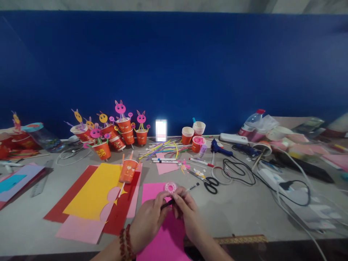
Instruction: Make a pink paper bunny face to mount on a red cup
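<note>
My left hand (pixel 152 216) and my right hand (pixel 188 208) meet above a bright pink sheet (pixel 170 241) at the table's front edge. Both have their fingers closed around a marker (pixel 166 204). Its black end shows between the hands, and its middle is hidden behind my right fingers. What looks like its other end sticks out past the right hand. Just beyond my fingertips is a small round pink-and-white ring (pixel 170 187); whether the fingers touch it I cannot tell. Black-handled scissors (pixel 210 185) lie right of my right hand.
Yellow paper (pixel 92 192) and red sheets lie left, with an orange cup (pixel 128 171) on them. Several decorated cups (pixel 125 127) stand behind. Pipe cleaners (pixel 163 148) and markers lie mid-table. A blue glue gun (pixel 220 148), cables and a power strip (pixel 282 194) occupy the right.
</note>
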The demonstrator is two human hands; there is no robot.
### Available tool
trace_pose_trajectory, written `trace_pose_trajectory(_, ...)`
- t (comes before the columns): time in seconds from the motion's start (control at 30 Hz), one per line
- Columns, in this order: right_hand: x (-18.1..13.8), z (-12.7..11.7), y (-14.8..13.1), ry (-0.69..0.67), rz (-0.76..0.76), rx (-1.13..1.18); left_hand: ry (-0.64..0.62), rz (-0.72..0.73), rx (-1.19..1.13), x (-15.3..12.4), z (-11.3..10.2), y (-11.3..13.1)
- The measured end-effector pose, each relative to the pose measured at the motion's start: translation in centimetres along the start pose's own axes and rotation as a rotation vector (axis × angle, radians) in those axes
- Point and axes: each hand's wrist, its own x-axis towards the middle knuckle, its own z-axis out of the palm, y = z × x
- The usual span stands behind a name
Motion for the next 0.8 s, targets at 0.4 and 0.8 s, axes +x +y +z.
trace_pose_trajectory(0.4, -0.5, 1.2, 0.7, 0.098, 0.009, 0.110, 0.121, 0.048, 0.025, 0.7, 2.0, 0.0)
trace_pose_trajectory(0.8, -1.4, 1.2, 1.6, 0.230, -0.028, 0.074, 0.029, -0.029, -0.132, 1.2, 3.2, 0.7)
